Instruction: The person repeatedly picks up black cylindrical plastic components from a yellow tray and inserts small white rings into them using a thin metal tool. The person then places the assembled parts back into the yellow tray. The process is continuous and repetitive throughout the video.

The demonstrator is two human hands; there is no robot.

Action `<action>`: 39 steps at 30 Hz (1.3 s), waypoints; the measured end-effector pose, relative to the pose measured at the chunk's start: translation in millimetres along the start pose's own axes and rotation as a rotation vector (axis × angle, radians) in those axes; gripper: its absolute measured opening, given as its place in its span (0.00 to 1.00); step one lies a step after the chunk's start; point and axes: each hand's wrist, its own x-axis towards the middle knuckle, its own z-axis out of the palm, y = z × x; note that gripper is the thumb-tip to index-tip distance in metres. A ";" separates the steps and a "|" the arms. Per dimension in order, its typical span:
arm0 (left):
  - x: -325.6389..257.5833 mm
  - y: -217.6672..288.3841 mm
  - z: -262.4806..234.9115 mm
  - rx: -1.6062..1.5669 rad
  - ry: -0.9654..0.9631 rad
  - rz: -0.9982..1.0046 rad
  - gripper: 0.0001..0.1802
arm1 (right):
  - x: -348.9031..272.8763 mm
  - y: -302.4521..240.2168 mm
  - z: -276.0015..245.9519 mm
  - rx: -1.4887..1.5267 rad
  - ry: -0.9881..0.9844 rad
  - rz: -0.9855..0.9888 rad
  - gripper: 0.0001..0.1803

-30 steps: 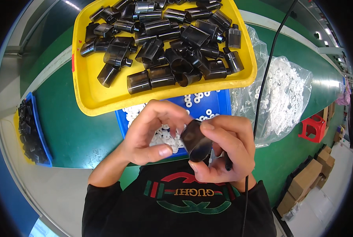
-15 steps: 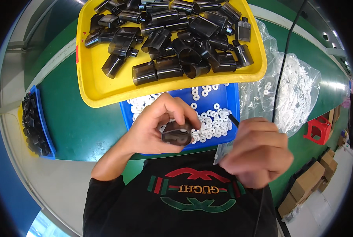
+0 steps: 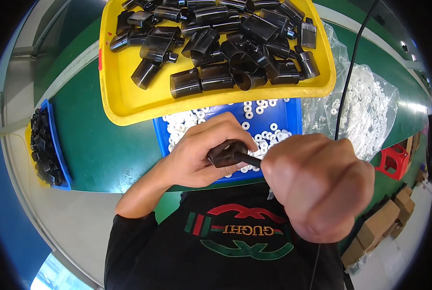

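My left hand [image 3: 204, 147] is closed round a smoky dark translucent plastic shell [image 3: 220, 154], its open mouth tilted up toward me. My right hand [image 3: 320, 186] is a fist gripping a thin black rod [image 3: 248, 160]. The rod's tip meets the shell's mouth and appears to be inside it; the rest of the rod is hidden in the fist. Beneath both hands, a blue tray [image 3: 220, 115] holds many loose white rings [image 3: 183, 124]. Whether a ring sits inside the shell or on the rod I cannot tell.
A yellow tray [image 3: 124, 104] heaped with similar dark shells [image 3: 187, 83] overlaps the blue tray's far side. To the right lie a clear bag [image 3: 366, 108] of white rings and a hanging black cable [image 3: 347, 87]. Another blue-edged tray [image 3: 57, 145] of dark parts stands far left, a red stool [image 3: 395, 162] right.
My right hand has moved closer to me and slightly right, and the rod now points down-left into the shell. The shell has turned so its mouth faces the rod.
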 end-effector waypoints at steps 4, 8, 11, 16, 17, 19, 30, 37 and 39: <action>-0.3 0.9 1.5 0.015 0.010 0.014 0.14 | 7.5 8.0 3.0 -0.010 -0.033 0.036 0.10; -2.5 -0.2 -2.1 0.000 0.003 0.009 0.15 | 9.3 14.2 3.2 -0.053 -0.109 0.023 0.11; -3.8 0.4 -2.6 0.002 0.010 -0.010 0.16 | 10.4 22.4 2.2 -0.085 -0.155 0.011 0.11; -6.9 -2.2 -2.6 -0.009 0.041 0.012 0.17 | 11.8 32.2 4.4 -0.129 -0.195 0.007 0.12; -6.9 -0.3 -3.5 -0.012 0.039 0.001 0.17 | 12.0 32.9 4.4 -0.126 -0.201 0.009 0.12; -7.0 1.1 -3.8 -0.021 0.035 -0.004 0.17 | 11.0 32.1 6.6 -0.115 -0.183 0.009 0.11; -8.9 -8.0 -3.5 0.044 0.118 -0.124 0.15 | 6.3 60.5 8.9 -0.141 -0.088 -0.045 0.12; -7.1 -2.2 -5.6 0.127 0.094 -0.048 0.15 | 3.1 62.5 11.0 -0.150 -0.055 -0.046 0.14; -4.4 3.3 -8.8 0.163 0.068 -0.082 0.15 | -0.1 60.0 8.1 -0.168 -0.018 -0.068 0.14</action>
